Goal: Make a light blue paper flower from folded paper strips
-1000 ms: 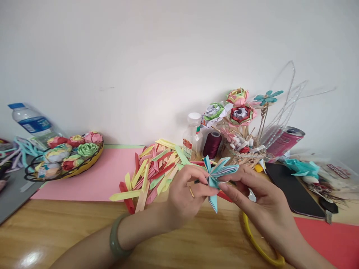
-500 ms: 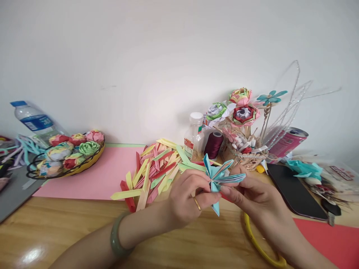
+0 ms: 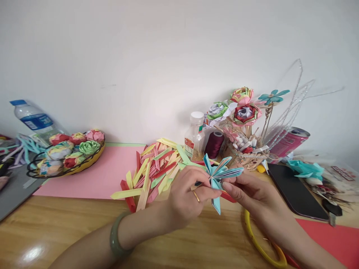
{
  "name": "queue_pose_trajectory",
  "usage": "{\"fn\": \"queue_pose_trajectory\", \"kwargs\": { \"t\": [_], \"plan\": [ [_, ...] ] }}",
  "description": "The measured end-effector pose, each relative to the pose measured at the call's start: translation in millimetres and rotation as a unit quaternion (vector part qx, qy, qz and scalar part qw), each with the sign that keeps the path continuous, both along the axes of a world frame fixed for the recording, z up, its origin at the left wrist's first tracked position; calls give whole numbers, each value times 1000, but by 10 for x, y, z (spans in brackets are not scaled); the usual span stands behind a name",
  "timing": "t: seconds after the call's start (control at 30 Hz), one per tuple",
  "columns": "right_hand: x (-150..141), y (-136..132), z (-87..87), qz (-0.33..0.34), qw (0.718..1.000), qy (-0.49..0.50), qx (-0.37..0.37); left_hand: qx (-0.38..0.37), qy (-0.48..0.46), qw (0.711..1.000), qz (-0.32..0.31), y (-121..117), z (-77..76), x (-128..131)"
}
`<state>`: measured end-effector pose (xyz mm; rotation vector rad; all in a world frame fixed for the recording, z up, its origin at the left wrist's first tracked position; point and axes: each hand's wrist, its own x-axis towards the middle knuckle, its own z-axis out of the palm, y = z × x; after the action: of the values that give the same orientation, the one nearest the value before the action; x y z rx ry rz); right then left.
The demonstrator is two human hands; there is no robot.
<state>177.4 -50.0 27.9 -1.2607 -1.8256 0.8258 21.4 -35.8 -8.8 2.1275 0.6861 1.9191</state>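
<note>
Both my hands pinch a folded blue paper flower (image 3: 218, 175) above the wooden table (image 3: 70, 231). My left hand (image 3: 187, 196), with a gold ring and a green bangle on the wrist, grips the flower's middle from the left. From the right, my right hand (image 3: 249, 194) holds its centre with thumb and fingers closed. The flower's petals fan upward and one points down. Just behind my left hand lies a pile of folded paper strips (image 3: 154, 168) in yellow, pink, red and green.
A basket of paper roses (image 3: 70, 151) and a water bottle (image 3: 32, 119) stand at left on pink paper (image 3: 106, 175). Behind the hands are a small bottle (image 3: 195, 136), a thread spool (image 3: 214, 144), a paper bouquet (image 3: 241, 108) and a can (image 3: 288, 142). A dark phone (image 3: 294, 190) and yellow ring (image 3: 258, 243) lie at right.
The hands stay closed on the flower and shift only slightly; the flower has been turned a little between the fingers and the view has drifted a bit.
</note>
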Motion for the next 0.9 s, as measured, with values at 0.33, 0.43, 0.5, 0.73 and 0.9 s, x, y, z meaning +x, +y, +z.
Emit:
{"fn": "queue_pose_trajectory", "kwargs": {
  "t": [0.33, 0.43, 0.5, 0.73, 0.9],
  "plan": [
    [11, 31, -64, -20, 992, -69, 104, -88, -26, 994, -61, 12, 75, -20],
    [18, 33, -64, -28, 988, -99, 117, -124, -49, 988, -72, 8, 62, -11],
    [19, 32, -49, -21, 988, -103, 113, -142, -59, 985, -79, 2, 56, -8],
    [9, 25, 9, 0, 994, -90, 61, -250, -93, 956, -123, -17, 23, 1],
    [101, 56, 15, -59, 997, -36, 18, -428, -178, 870, -165, 40, 52, -11]
  ]
}}
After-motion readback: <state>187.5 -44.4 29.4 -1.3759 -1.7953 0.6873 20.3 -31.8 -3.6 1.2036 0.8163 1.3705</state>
